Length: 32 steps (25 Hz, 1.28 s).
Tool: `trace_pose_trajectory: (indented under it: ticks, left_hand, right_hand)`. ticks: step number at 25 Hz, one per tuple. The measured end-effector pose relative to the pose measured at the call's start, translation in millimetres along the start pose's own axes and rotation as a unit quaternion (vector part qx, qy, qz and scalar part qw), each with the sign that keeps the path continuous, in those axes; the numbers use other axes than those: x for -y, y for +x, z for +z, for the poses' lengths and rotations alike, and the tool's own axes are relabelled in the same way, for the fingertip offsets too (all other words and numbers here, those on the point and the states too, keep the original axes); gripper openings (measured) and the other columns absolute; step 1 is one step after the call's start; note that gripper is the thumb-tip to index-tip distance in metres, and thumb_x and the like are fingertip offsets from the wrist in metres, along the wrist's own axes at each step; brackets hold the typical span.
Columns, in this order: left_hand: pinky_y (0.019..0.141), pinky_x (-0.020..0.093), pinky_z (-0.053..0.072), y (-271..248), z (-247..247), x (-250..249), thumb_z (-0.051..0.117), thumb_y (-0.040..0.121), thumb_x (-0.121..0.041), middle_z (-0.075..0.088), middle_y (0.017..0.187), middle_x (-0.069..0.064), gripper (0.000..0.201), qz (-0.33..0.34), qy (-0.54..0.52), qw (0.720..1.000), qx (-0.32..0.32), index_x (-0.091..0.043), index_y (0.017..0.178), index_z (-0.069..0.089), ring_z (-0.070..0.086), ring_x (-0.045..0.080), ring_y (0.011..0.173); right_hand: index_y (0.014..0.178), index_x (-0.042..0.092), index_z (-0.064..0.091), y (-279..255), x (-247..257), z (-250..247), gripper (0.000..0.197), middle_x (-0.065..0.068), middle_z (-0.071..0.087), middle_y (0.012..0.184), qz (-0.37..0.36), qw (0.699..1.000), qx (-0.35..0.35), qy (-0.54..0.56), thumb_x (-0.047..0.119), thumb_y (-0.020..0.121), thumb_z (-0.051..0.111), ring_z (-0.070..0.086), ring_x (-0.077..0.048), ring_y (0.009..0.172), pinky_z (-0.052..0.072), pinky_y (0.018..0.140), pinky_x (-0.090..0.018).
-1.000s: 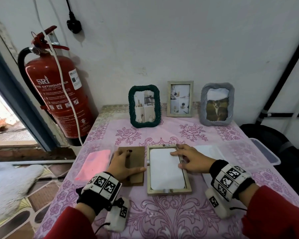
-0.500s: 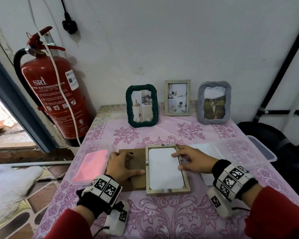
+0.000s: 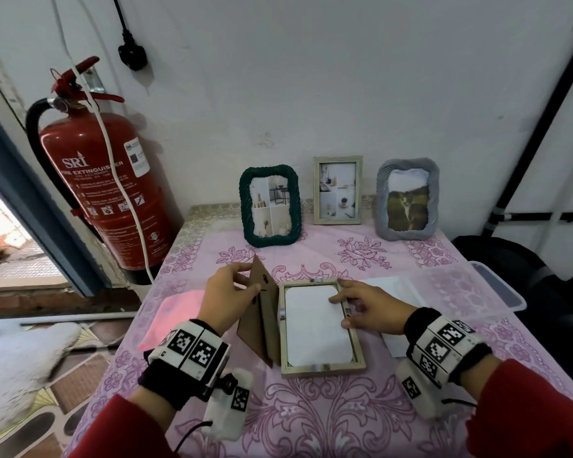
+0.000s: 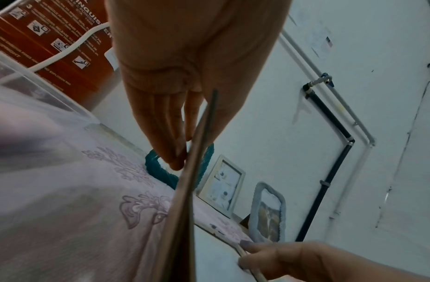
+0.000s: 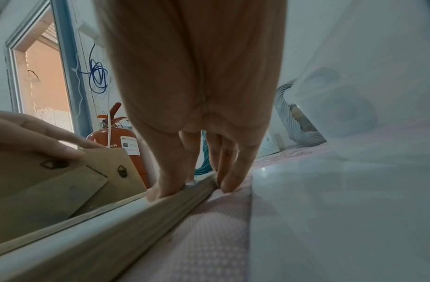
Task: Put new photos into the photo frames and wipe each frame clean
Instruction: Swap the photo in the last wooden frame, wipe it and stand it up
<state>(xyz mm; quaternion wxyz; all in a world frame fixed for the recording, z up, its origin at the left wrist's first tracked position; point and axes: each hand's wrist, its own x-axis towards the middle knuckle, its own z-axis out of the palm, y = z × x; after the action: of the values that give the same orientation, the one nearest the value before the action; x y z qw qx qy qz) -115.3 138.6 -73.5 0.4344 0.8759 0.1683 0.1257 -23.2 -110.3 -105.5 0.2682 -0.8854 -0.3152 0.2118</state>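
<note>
Table: covered with a pink flowered cloth, filling the lower half of the head view.
Fire extinguisher: red, standing at 10 o'clock off the table's left edge.
Clear plastic lid: lying at 3 o'clock, over some white sheets.
Pink cloth: flat at 9 o'clock, left of the left hand.
Standing frames: green frame, pale wooden frame and grey frame in a row at 12 o'clock against the wall.
Open frame: face down at the table's centre, a white photo back resting inside it.
Backing board: brown, tilted up on edge just left of the open frame.
Left hand: thumb and fingers pinch the backing board's top.
Right hand: fingers straight, narrow, pressing the open frame's right rim.
</note>
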Motion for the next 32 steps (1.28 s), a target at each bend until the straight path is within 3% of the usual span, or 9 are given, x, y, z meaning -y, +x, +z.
trace_pose_trajectory:
  ticks: [3,9,11,15,20,23,26,30,32]
  left_hand:
    - [0.071,0.030,0.052,-1,-3,-2,0.063,0.084,-0.009,0.068,0.087,0.010,0.039,-0.006,-0.025,1.000,0.010,-0.015,0.122,0.059,0.063,0.021,0.074]
    - [0.071,0.040,0.054,2,-19,-10,0.064,0.085,-0.007,0.062,0.083,0.009,0.041,0.025,-0.102,0.993,-0.045,-0.011,0.125,0.056,0.063,0.028,0.076]
    - [0.066,0.040,0.055,1,-18,-13,0.065,0.084,-0.006,0.061,0.084,0.011,0.043,0.018,-0.147,0.989,-0.023,-0.010,0.125,0.054,0.064,0.028,0.077]
    - [0.048,0.022,0.053,-5,5,-7,0.068,0.082,-0.003,0.061,0.082,0.010,0.048,-0.027,-0.207,0.976,0.066,-0.005,0.127,0.051,0.065,0.017,0.067]
    - [0.047,0.020,0.051,-10,35,9,0.070,0.078,0.002,0.060,0.075,0.004,0.050,-0.065,-0.232,0.964,0.111,-0.004,0.125,0.051,0.065,0.003,0.055]
    - [0.048,0.019,0.051,-11,47,16,0.072,0.076,0.003,0.056,0.073,0.002,0.051,-0.063,-0.206,0.971,0.105,-0.002,0.123,0.052,0.062,0.006,0.056]
    - [0.058,0.023,0.051,-12,56,14,0.076,0.074,-0.005,0.054,0.083,0.002,0.051,-0.034,-0.137,0.985,0.096,-0.003,0.121,0.055,0.056,0.015,0.071]
    - [0.099,0.030,0.041,-10,60,15,0.078,0.073,-0.027,0.040,0.111,0.003,0.051,0.003,0.051,0.995,0.080,-0.015,0.118,0.058,0.046,0.019,0.110]
    - [0.105,0.028,0.036,-9,61,18,0.078,0.073,-0.028,0.035,0.112,0.001,0.051,-0.005,0.053,0.994,0.098,-0.016,0.118,0.056,0.040,0.020,0.118]
  right_hand:
    - [0.138,0.013,0.042,0,1,0,0.063,-0.009,0.032,0.145,0.016,1.000,-0.010,-0.025,0.018,0.082,0.071,0.032,-0.019,0.136,0.030,0.100,-0.016]
    - [0.139,0.008,0.031,-4,3,8,0.070,-0.004,0.056,0.082,0.103,0.988,-0.027,0.115,0.011,0.081,0.071,0.058,-0.014,0.061,0.048,0.053,-0.016]
    - [0.137,0.009,0.034,-7,2,9,0.064,0.000,0.054,0.071,0.111,0.983,-0.034,0.142,0.011,0.083,0.069,0.056,-0.011,0.056,0.042,0.043,-0.011]
    - [0.135,0.007,0.033,-11,2,10,0.058,-0.005,0.058,0.067,0.117,0.968,-0.015,0.220,0.007,0.086,0.064,0.061,-0.011,0.046,0.049,0.042,-0.019]
    - [0.140,0.009,0.028,-12,-2,11,0.055,-0.013,0.060,0.066,0.105,0.954,0.020,0.282,0.000,0.092,0.052,0.065,-0.015,0.046,0.057,0.050,-0.028]
    - [0.141,0.010,0.026,-10,-6,12,0.056,-0.012,0.061,0.064,0.106,0.951,0.019,0.288,0.000,0.092,0.052,0.066,-0.017,0.047,0.058,0.051,-0.029]
    - [0.141,0.010,0.027,-7,-10,14,0.056,-0.012,0.062,0.064,0.105,0.948,0.014,0.299,0.000,0.092,0.053,0.066,-0.019,0.050,0.059,0.053,-0.032]
    - [0.138,0.011,0.032,-6,-13,15,0.053,-0.012,0.062,0.063,0.099,0.946,0.014,0.309,-0.001,0.091,0.054,0.068,-0.019,0.052,0.059,0.053,-0.033]
    - [0.137,0.012,0.032,-5,-14,15,0.052,-0.012,0.063,0.064,0.100,0.947,0.014,0.306,0.000,0.091,0.053,0.068,-0.020,0.053,0.059,0.052,-0.032]
